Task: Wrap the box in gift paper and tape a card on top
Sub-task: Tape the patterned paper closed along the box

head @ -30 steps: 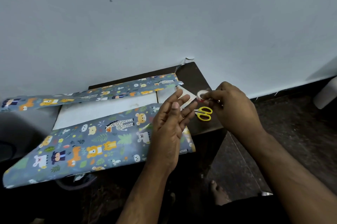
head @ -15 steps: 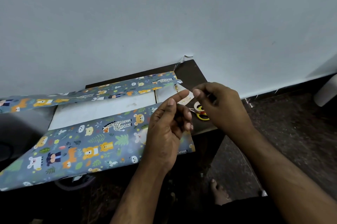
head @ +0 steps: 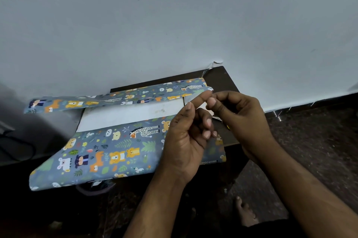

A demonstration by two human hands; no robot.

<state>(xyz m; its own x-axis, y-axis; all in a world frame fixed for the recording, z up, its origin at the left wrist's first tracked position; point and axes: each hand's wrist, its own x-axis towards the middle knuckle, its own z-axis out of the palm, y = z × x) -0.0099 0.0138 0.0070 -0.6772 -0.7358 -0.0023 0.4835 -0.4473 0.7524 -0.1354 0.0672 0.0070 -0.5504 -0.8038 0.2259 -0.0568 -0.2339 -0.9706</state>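
Looking down through the head cam, I've got both hands raised close together over the right end of the table [head: 219,81]. My left hand [head: 186,141] has its thumb sticking up and its fingers curled in toward the palm, and my right hand [head: 238,119] has its thumb and forefinger pressed together at the tips, right next to my left forefinger. It looks like they're pinching something tiny between them, maybe a bit of tape, but honestly I can't make it out, so I can't tell what either hand actually holds.

The box [head: 131,114] sits on the dark table against the pale wall [head: 174,24], and only a white strip of its top shows. The gift paper [head: 108,152], grey-blue with cartoon bears, leopards and leaves, lies under and around it: one flap covers the near side and hangs out over the table's front edge, while the far flap stands up along the wall side and leans over the box. The two flaps don't meet, so the box top is bare between them.

A bare foot [head: 246,212] shows on the dark floor [head: 310,150] below my right forearm.
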